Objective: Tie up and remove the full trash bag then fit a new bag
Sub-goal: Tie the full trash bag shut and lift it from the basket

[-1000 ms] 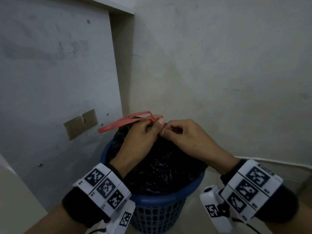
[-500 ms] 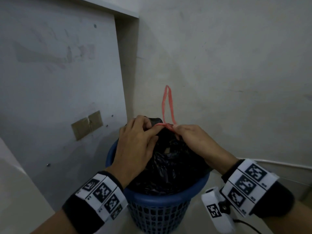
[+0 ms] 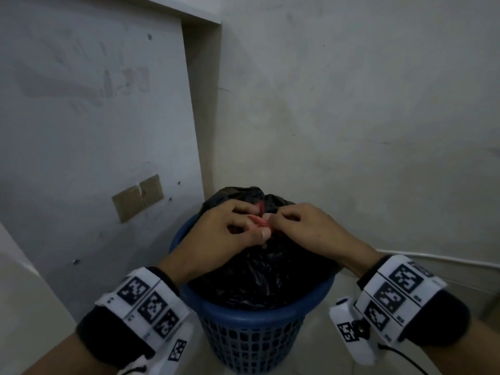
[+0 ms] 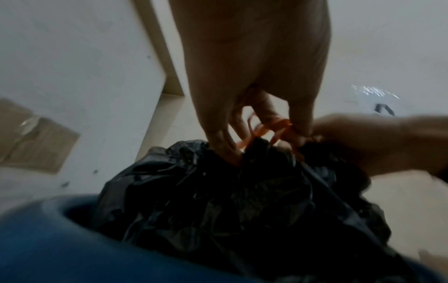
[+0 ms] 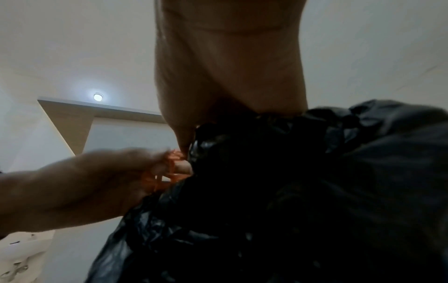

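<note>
A full black trash bag fills a blue mesh bin in a wall corner. Its gathered neck bulges up behind my hands. A red drawstring runs between my two hands at the neck. My left hand has its fingers curled and pinches the red string. My right hand meets it thumb to thumb and pinches the same string against the bag. Both hands sit on top of the bag. The knot itself is hidden by my fingers.
Grey walls close in the bin on the left and behind. A brown taped patch marks the left wall panel. A white cable runs along the floor at the right. Pale tiled floor lies around the bin.
The red string loop stuck out left, then stood straight up; now it is drawn down small between my fingers. Both hands have closed together on top of the bag.
</note>
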Available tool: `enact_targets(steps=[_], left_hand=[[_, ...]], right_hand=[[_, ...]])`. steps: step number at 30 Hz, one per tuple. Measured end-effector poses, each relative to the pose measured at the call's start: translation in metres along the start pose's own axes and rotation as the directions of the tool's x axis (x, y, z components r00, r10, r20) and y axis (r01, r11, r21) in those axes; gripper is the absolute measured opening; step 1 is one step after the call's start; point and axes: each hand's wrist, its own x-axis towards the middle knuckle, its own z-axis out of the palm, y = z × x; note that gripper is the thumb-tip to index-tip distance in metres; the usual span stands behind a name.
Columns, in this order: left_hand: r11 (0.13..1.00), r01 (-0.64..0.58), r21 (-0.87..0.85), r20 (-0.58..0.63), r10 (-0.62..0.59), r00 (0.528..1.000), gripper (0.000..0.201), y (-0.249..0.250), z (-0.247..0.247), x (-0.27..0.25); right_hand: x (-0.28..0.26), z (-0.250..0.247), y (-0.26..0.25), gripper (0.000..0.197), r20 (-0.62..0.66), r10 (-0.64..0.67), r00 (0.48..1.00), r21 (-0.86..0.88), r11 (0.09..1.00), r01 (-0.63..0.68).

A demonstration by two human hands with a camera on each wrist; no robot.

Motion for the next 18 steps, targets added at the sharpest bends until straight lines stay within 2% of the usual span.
enact_targets(steps=[2, 4, 7, 9, 11, 15, 18], left_hand=[[0.990, 0.017, -0.143, -0.001, -0.017, 1.000, 0.018, 0.002, -0.005, -0.002], [0.957, 0.022, -0.288, -0.077, -0.046, 0.996, 0.027, 0.003, -0.007, -0.004], [0.854, 0.095, -0.511, -0.154, -0.200, 0.968, 0.042, 0.003, -0.012, -0.006], [0.838, 0.110, -0.534, -0.202, -0.252, 0.946, 0.043, -0.002, -0.021, -0.005], [0.828, 0.098, -0.552, -0.217, -0.256, 0.942, 0.049, -0.007, -0.027, -0.005], [0.848, 0.108, -0.519, -0.236, -0.263, 0.935, 0.038, -0.012, -0.028, -0.005], [0.871, 0.196, -0.451, -0.307, -0.358, 0.882, 0.035, -0.030, -0.036, -0.004]], right_hand=[[0.002, 0.000, 0.009, 0.045, -0.023, 0.002, 1.000, 0.026, 1.000, -0.002], [0.004, -0.001, 0.017, 0.043, -0.051, -0.007, 0.999, 0.052, 0.999, 0.010], [0.007, -0.002, 0.027, 0.038, -0.106, -0.014, 0.994, 0.109, 0.994, 0.025], [0.009, -0.005, 0.032, 0.040, -0.144, 0.021, 0.989, 0.132, 0.991, -0.002], [0.009, -0.008, 0.035, 0.044, -0.182, 0.050, 0.982, 0.153, 0.988, -0.022], [0.007, -0.016, 0.031, 0.043, -0.230, 0.070, 0.971, 0.160, 0.987, -0.034], [0.011, -0.023, 0.045, 0.047, -0.307, 0.095, 0.947, 0.070, 0.995, -0.077]])
